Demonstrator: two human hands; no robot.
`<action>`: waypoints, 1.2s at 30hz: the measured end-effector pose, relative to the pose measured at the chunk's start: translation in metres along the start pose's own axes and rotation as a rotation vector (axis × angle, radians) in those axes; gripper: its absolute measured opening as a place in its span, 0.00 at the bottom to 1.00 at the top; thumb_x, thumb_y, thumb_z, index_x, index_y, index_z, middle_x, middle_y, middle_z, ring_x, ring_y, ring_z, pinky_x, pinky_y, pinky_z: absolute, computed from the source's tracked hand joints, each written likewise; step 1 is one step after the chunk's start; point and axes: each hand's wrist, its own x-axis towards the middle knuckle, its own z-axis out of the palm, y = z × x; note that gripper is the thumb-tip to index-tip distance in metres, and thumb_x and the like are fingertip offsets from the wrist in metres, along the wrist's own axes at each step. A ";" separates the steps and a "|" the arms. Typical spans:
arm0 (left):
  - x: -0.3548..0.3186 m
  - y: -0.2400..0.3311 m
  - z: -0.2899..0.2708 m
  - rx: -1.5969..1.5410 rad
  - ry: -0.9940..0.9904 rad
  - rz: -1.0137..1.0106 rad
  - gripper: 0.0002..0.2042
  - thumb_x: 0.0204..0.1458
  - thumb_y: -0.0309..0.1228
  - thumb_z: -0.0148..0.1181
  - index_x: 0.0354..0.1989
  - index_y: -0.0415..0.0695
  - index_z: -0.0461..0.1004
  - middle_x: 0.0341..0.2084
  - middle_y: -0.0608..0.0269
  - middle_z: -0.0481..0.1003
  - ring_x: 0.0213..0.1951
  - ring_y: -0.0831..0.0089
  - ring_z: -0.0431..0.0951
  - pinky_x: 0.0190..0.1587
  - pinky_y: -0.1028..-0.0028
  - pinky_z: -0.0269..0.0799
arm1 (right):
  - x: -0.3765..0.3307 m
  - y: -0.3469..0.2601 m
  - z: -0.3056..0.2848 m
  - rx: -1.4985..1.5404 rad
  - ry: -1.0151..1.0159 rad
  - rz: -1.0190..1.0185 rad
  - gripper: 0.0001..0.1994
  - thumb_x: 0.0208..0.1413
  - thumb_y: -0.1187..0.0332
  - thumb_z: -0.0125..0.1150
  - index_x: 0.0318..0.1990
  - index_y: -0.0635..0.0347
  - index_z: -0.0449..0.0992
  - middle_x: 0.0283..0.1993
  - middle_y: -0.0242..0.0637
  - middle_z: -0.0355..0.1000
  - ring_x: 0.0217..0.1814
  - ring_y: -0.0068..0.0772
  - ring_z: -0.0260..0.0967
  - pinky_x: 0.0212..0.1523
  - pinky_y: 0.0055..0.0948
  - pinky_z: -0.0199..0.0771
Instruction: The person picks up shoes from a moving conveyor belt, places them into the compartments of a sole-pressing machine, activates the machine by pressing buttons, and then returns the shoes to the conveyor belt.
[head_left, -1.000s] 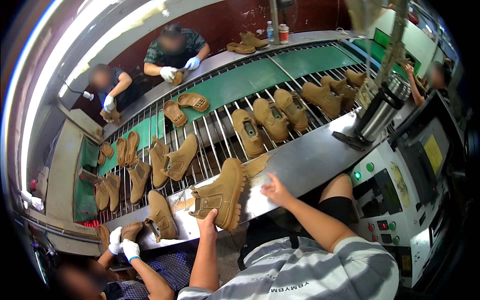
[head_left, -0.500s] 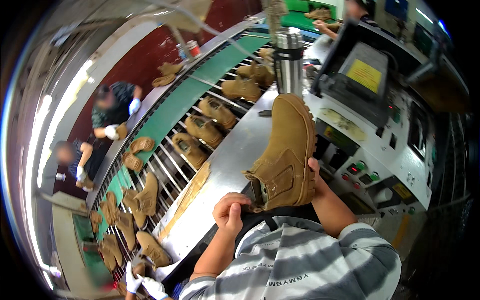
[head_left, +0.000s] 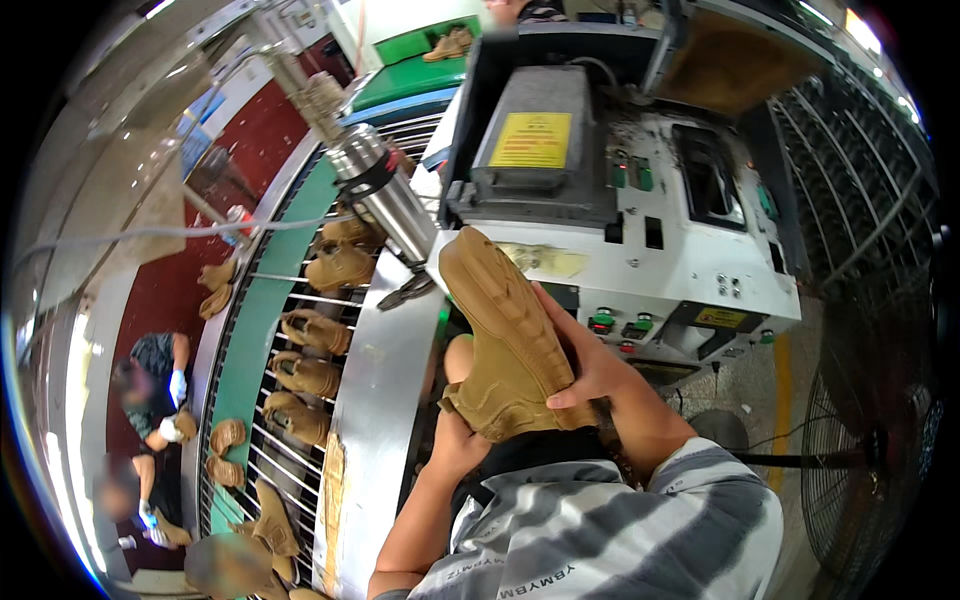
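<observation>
A tan ankle boot (head_left: 510, 345) is held in front of me, toe up and away, its sole turned partly to the right. My right hand (head_left: 588, 365) grips the boot along the sole side, thumb near the heel. At the boot's ankle opening, my left hand (head_left: 458, 442) closes on the collar edge; most of its fingers are hidden. A steel thermos (head_left: 385, 190) with a black strap stands beyond the boot. Next to it, a dark tool (head_left: 408, 291) like pliers or snips lies on the metal ledge (head_left: 385, 370).
Left of the ledge, a roller conveyor carries several tan boots (head_left: 305, 375) beside a green belt (head_left: 250, 320). On the right stands a white machine (head_left: 660, 250) with buttons. A black fan (head_left: 860, 470) is at far right. Two co-workers (head_left: 150, 365) handle boots across the conveyor.
My view has swung right, bringing more of the machine in. The boot has rolled so more of its sole shows, and my left hand has closed on its collar.
</observation>
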 end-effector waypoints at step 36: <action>0.054 -0.233 0.135 -0.043 -0.060 -0.377 0.05 0.53 0.27 0.58 0.30 0.38 0.76 0.20 0.63 0.75 0.24 0.78 0.75 0.29 0.76 0.70 | 0.050 -0.081 -0.476 -1.330 0.902 0.955 0.53 0.27 0.50 0.70 0.65 0.69 0.59 0.63 0.57 0.64 0.64 0.44 0.64 0.61 0.32 0.63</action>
